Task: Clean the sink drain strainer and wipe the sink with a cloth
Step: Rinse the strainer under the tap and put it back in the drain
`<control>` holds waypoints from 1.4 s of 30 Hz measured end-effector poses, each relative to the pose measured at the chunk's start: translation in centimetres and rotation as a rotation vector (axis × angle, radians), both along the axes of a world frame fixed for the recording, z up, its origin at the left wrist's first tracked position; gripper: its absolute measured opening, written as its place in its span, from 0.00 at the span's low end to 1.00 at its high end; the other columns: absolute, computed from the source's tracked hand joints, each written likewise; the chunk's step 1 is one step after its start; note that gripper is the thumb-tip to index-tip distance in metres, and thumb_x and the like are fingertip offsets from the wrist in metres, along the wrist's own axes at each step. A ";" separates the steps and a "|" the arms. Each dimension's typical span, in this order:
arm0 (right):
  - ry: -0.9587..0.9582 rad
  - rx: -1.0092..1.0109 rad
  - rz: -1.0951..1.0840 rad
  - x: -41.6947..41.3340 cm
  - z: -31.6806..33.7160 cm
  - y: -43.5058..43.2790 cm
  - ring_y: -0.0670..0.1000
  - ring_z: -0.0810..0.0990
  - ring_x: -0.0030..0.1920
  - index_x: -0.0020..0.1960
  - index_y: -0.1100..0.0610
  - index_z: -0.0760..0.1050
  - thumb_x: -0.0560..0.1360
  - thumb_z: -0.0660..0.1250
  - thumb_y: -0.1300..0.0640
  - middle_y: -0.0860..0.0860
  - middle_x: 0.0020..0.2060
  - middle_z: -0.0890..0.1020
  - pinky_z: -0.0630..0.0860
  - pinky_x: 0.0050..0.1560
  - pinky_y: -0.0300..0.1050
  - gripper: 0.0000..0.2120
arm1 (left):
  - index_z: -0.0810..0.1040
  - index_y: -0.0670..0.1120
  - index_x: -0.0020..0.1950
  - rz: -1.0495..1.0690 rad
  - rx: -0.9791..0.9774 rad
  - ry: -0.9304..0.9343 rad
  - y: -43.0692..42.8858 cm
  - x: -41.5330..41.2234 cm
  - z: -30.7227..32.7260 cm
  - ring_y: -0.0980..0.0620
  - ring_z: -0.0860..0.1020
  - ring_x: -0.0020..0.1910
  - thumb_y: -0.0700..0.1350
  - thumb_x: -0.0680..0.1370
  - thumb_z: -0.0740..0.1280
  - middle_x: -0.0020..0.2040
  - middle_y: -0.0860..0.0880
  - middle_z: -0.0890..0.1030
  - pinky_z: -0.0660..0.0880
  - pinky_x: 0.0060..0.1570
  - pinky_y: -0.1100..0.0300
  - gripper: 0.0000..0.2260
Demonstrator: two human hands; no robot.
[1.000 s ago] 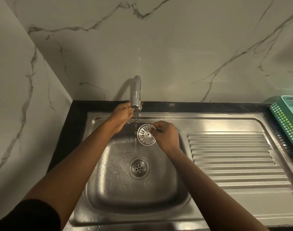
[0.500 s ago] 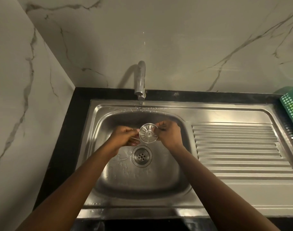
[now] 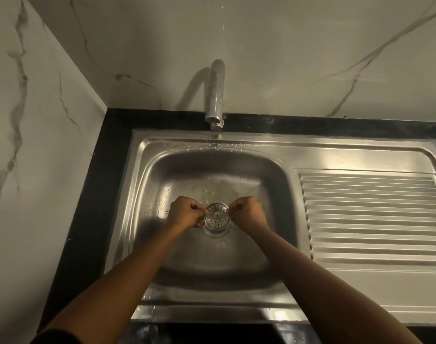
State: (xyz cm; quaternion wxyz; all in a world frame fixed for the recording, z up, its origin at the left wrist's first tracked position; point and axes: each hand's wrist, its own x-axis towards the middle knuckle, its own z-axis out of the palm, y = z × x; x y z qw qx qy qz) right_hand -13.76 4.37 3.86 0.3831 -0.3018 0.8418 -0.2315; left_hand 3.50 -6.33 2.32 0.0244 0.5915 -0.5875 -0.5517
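A round metal drain strainer [image 3: 216, 215] with slots and a centre knob sits at the drain opening [image 3: 218, 233] in the bottom of the steel sink [image 3: 147, 184]. My left hand [image 3: 185, 212] pinches its left rim and my right hand [image 3: 248, 211] pinches its right rim. Whether the strainer is fully seated in the drain I cannot tell. No cloth is in view.
A chrome tap [image 3: 215, 93] stands at the back, above the basin's far edge, with no water running. A ribbed draining board [image 3: 370, 214] lies to the right. Black counter [image 3: 92, 194] frames the sink, with marble walls at the left and behind.
Both hands carried the strainer from under the tap down to the drain opening. My left hand left the tap and took the strainer's left rim. The green basket left the view.
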 end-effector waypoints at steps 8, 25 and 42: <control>0.030 0.114 0.036 0.5 -4.5 -0.8 0.38 0.75 0.33 0.48 0.55 0.87 0.76 0.74 0.62 0.45 0.34 0.79 0.63 0.22 0.23 0.04 | 0.85 0.48 0.33 -0.030 -0.065 -0.144 0.5 -0.2 -4.7 0.48 0.88 0.34 0.35 0.72 0.80 0.34 0.47 0.87 0.88 0.44 0.48 0.12; 0.098 0.178 0.071 0.5 -7.6 -1.6 0.51 0.79 0.38 0.47 0.56 0.88 0.72 0.74 0.65 0.55 0.42 0.88 0.71 0.40 0.37 0.07 | 0.83 0.44 0.33 -0.144 -0.213 -0.299 1.0 -3.1 -7.0 0.44 0.85 0.40 0.34 0.69 0.72 0.36 0.45 0.84 0.81 0.39 0.56 0.07; 0.262 0.092 0.134 2.2 -6.8 -1.4 0.58 0.83 0.40 0.47 0.56 0.84 0.76 0.68 0.64 0.56 0.41 0.86 0.69 0.40 0.40 0.07 | 0.88 0.45 0.41 -0.157 -0.252 -0.252 0.7 -2.0 -5.7 0.46 0.86 0.42 0.38 0.73 0.74 0.41 0.45 0.88 0.85 0.47 0.51 0.04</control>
